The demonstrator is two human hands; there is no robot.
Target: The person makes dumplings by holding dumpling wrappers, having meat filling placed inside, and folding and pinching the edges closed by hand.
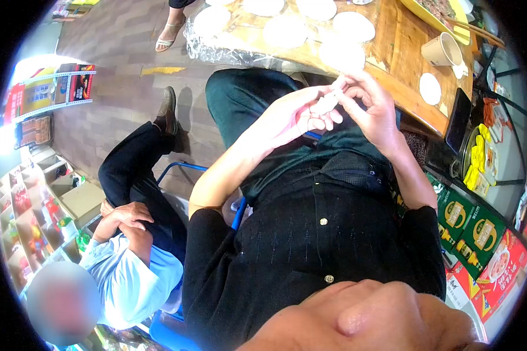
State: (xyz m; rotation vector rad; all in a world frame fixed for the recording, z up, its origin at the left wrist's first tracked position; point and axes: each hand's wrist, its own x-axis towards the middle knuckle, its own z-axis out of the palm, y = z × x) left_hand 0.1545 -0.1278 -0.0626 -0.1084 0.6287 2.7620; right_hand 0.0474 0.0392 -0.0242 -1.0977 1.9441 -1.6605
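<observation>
A small pale dumpling (pixel 324 105) is held between my two hands, above my lap near the table's edge. My left hand (pixel 295 114) cradles it with curled fingers, palm up. The fingers and thumb of my right hand (pixel 372 111) pinch its edge from the other side; overexposure blurs the exact folds. Just beyond my hands, several round white dough wrappers (pixel 285 31) lie on a plastic-covered part of the wooden table (pixel 392 35). One single wrapper (pixel 430 89) rests apart, near the right corner.
On the table's right are a paper cup (pixel 441 50), a yellow dish (pixel 418 10) of minced filling, and chopsticks (pixel 477 32). A black phone-like slab (pixel 459 120) sits by the corner. A seated person (pixel 137 257) with crossed arms is at my left. Green cartons (pixel 471 234) stand at right.
</observation>
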